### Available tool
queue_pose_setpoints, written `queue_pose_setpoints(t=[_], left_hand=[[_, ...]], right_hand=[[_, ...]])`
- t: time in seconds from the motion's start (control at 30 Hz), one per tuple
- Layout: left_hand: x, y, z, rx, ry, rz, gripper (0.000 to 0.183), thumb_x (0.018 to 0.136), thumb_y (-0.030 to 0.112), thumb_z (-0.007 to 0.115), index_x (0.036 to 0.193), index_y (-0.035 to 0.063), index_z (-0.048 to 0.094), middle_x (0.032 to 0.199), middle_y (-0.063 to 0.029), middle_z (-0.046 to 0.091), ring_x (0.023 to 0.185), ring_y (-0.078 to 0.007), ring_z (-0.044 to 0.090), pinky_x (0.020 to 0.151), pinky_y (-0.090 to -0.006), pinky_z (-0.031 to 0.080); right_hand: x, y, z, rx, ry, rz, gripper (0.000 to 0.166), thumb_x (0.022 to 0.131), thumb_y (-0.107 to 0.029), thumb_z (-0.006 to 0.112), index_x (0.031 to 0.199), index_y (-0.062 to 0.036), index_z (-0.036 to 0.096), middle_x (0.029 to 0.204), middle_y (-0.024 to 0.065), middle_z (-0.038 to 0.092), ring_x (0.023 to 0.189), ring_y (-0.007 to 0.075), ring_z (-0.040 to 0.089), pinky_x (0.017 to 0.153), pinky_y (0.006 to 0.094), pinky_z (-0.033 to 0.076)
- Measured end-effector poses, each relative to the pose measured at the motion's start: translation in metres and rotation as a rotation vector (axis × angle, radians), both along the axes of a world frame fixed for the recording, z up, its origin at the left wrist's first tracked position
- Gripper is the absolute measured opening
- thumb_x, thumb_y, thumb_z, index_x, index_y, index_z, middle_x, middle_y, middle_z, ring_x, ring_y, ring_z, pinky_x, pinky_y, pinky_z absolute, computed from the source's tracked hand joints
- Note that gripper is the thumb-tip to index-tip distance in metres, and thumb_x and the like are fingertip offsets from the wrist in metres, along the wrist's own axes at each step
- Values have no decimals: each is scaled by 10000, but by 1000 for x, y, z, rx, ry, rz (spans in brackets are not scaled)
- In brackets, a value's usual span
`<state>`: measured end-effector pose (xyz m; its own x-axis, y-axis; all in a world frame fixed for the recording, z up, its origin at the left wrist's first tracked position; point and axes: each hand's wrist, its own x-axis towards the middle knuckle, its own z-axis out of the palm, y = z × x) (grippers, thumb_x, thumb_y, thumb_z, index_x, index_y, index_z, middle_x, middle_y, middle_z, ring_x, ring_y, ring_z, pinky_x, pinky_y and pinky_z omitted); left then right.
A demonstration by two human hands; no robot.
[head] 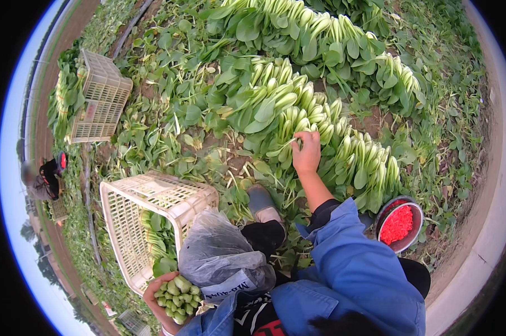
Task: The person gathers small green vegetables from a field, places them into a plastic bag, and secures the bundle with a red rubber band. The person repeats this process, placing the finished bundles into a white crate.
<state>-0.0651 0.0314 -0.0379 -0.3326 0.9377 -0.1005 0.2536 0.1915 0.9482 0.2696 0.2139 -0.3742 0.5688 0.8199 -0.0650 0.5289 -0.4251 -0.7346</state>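
My left hand is closed around a bunch of leafy greens, its pale green stalk ends facing up, beside the near plastic crate. My right hand reaches to a row of cut leafy greens with pale stalks lying on the ground; its thumb and fingertips pinch a thin stem or leaf. The white slatted plastic crate lies on its side at my left, with greens inside. A clear plastic bag covers my lap. At my right sits a metal bowl of red ties or strips.
A second crate packed with greens stands farther off at the left. Another person crouches at the far left near a crate. Another row of greens lies beyond. Loose leaves cover the soil, and a concrete edge curves along the right.
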Motion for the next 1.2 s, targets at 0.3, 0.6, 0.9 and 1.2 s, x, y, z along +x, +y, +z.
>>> queue_pose_setpoints(t=[0.3, 0.6, 0.9, 1.2], left_hand=[[-8, 1, -3, 1, -2, -27, 286, 1016, 140, 556, 1283, 145, 454, 1192, -265, 645, 1060, -351, 665, 943, -456, 560], [-13, 2, -5, 44, 52, -117, 335, 1001, 98, 583, 1302, 140, 444, 1176, -264, 640, 1066, -361, 663, 957, -450, 557], [-9, 2, -7, 50, 63, -92, 403, 986, 71, 608, 1330, 151, 415, 1204, -230, 616, 1082, -328, 657, 971, -450, 554], [-10, 2, -7, 45, 69, -108, 426, 976, 69, 634, 1326, 156, 408, 1207, -226, 615, 1093, -322, 648, 995, -451, 541]], right_hand=[[-25, -75, 25, 166, 1253, -19, 68, 957, 13, 705, 993, -9, 652, 1090, 94, 761, 983, 116, 694, 874, 281, 553], [-16, -89, 37, -196, 0, 597, 226, 864, -135, 784, 1082, -80, 757, 1078, 106, 627, 1043, 350, 616, 866, 433, 520], [-21, -105, 52, -306, 202, 523, 162, 971, -184, 674, 1046, -48, 626, 1076, 182, 629, 996, 432, 608, 829, 508, 491], [-16, -60, -7, 24, 16, 49, 275, 914, -249, 758, 1041, -49, 620, 1022, 158, 642, 946, 412, 640, 803, 479, 522]])
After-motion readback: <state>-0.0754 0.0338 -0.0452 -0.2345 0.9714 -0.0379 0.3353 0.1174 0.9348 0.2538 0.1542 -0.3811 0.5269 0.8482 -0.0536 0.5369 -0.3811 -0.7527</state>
